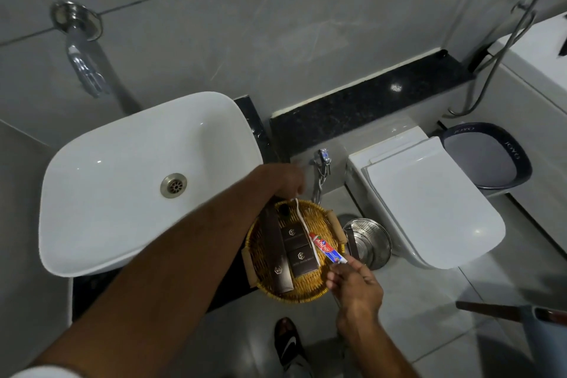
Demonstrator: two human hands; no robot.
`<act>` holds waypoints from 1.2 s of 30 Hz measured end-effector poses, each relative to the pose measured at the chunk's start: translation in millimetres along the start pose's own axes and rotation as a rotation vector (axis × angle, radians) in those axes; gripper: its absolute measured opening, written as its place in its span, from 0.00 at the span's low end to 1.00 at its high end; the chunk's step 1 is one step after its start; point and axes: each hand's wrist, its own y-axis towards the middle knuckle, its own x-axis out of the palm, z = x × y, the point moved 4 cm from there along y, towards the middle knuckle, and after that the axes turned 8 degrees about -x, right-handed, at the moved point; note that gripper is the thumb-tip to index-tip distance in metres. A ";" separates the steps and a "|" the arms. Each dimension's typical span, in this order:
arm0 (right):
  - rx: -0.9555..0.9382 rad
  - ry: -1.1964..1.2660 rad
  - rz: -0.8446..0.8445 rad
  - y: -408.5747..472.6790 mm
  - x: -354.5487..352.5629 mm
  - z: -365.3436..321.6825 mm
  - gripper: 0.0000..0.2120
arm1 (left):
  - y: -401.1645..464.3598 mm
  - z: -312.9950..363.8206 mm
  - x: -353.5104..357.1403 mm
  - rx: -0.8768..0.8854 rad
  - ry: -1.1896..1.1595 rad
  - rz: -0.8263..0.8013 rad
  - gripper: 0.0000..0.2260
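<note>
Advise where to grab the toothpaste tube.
Pinch the toothpaste tube at its near-right end, from the near right, as the right hand does. It lies diagonal; that end reaches the tray rim, while toothbrush and brown boxes crowd its left side.

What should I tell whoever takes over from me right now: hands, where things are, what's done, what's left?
Left hand: at the tray's far edge, gripping the top of the white toothbrush; fingers blurred.
Right hand: pinching the near end of the toothpaste tube.
Things: toothbrush and tube lie side by side in the wicker tray, right of the white basin.
Done: a long brown box and two small brown boxes already lie in the tray.
Left: probably straighten toothbrush and tube, then let go of both.
</note>
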 end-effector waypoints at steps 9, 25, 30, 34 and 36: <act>0.023 0.007 -0.018 0.8 -1.1 -9.8 0.12 | 12.9 -5.1 -4.8 -0.117 -0.156 -0.005 0.13; 0.005 -0.101 0.014 -9.1 30.7 -7.6 0.05 | -31.1 18.1 -6.5 -0.060 0.092 0.530 0.14; 0.046 -0.194 0.050 -4.2 40.0 -5.5 0.05 | -46.8 17.7 20.1 -0.098 0.106 0.812 0.24; 0.044 -0.200 0.064 -3.6 49.6 -6.8 0.03 | -62.3 20.5 34.2 -0.167 0.064 0.929 0.27; 0.016 -0.220 0.064 -6.0 53.0 -7.3 0.05 | -71.0 21.9 41.5 -0.206 0.029 0.958 0.28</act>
